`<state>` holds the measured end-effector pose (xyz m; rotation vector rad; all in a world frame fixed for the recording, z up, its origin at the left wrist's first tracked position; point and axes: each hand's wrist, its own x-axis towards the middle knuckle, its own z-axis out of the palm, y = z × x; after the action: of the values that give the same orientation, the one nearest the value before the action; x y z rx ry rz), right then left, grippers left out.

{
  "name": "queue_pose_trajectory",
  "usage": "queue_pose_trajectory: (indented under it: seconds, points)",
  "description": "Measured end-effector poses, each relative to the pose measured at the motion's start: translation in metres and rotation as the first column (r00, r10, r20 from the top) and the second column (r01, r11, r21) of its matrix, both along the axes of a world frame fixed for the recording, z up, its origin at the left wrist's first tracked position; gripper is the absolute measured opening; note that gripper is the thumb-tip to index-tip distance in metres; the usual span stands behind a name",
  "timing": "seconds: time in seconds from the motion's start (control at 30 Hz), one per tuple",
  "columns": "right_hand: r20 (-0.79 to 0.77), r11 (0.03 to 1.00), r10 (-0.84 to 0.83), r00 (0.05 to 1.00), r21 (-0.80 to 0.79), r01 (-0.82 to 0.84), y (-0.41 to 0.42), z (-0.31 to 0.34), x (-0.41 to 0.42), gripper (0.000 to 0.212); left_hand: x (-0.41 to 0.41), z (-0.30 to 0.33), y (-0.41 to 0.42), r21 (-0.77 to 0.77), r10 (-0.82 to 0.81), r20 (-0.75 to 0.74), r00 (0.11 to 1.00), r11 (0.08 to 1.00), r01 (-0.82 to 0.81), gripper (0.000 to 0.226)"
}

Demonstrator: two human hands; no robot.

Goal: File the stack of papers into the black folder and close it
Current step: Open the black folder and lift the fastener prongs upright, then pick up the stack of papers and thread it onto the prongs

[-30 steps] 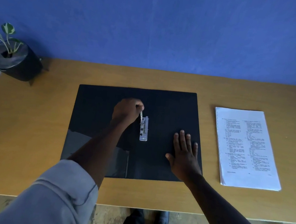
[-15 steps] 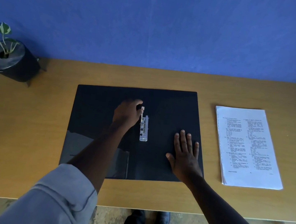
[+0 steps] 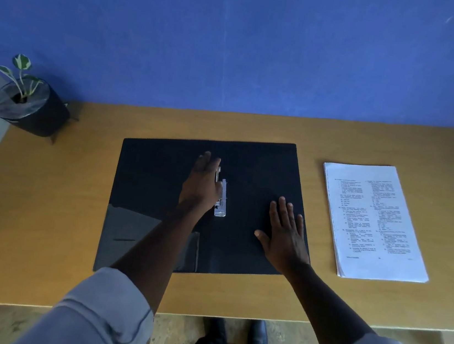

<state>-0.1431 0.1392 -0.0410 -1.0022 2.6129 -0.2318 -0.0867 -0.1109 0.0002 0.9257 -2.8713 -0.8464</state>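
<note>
The black folder (image 3: pixel 260 170) lies open and flat on the wooden desk (image 3: pixel 74 180). Its metal clip mechanism (image 3: pixel 221 203) runs along the middle, with the lever raised at its far end. My left hand (image 3: pixel 201 181) hovers just left of the clip, fingers stretched out beside the lever and holding nothing. My right hand (image 3: pixel 284 231) rests flat, fingers spread, on the folder's right half. The stack of printed white papers (image 3: pixel 372 220) lies on the desk to the right of the folder, apart from it.
A small potted plant (image 3: pixel 26 105) in a black pot stands at the desk's far left corner. A blue wall rises behind the desk. The desk's near edge runs below the folder, with my shoes (image 3: pixel 235 343) on the floor beneath.
My left hand was pinching the clip's lever; it has let go and its fingers have straightened out beside it. My right hand stays flat on the folder.
</note>
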Motion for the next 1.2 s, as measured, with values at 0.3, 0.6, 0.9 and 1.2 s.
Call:
queue_pose_trajectory:
  seconds: [0.3, 0.6, 0.9, 1.2]
  points:
    - [-0.038, 0.998, -0.049, 0.998, -0.034, 0.048, 0.023, 0.019, -0.015, 0.081, -0.008, 0.009, 0.069, -0.088, -0.103, -0.104, 0.989, 0.992, 0.094, 0.064]
    - [-0.020, 0.996, -0.088, 0.996, -0.012, 0.088, 0.083, 0.026, -0.054, 0.081, -0.032, 0.007, 0.150, 0.017, -0.119, -0.049, 0.992, 0.993, 0.120, 0.069]
    - [-0.017, 0.995, -0.094, 0.995, -0.022, 0.094, 0.146, 0.033, -0.095, 0.084, -0.060, 0.004, 0.218, 0.044, -0.096, -0.011, 0.995, 0.994, 0.096, 0.071]
    - [0.011, 0.992, -0.124, 0.992, -0.028, 0.124, 0.192, 0.024, -0.135, 0.080, -0.093, -0.003, 0.269, 0.074, -0.078, 0.011, 0.997, 0.994, 0.078, 0.071]
